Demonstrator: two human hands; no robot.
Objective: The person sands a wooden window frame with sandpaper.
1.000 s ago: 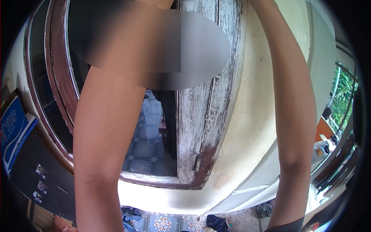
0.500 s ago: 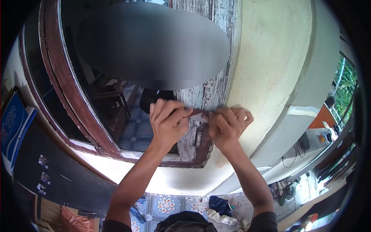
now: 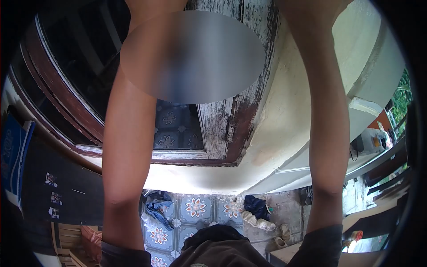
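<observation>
Both forearms reach straight up past a weathered window frame with flaking white and brown paint. At the top edge, only the wrist and base of my left hand show, in front of the glass side. The base of my right hand is cut off by the same edge, over the cream wall. The fingers of both hands lie outside the picture, so anything they hold is hidden. A blurred oval covers the upper part of the window between the arms.
Below are patterned floor tiles, blue cloth, a dark bundle and pale shoes. A dark board and a blue packet are at left. A ledge juts out at right.
Both arms have risen from the lower part of the window, where the fingers were pinched around a small strip, to the top edge. The view has tilted slightly down.
</observation>
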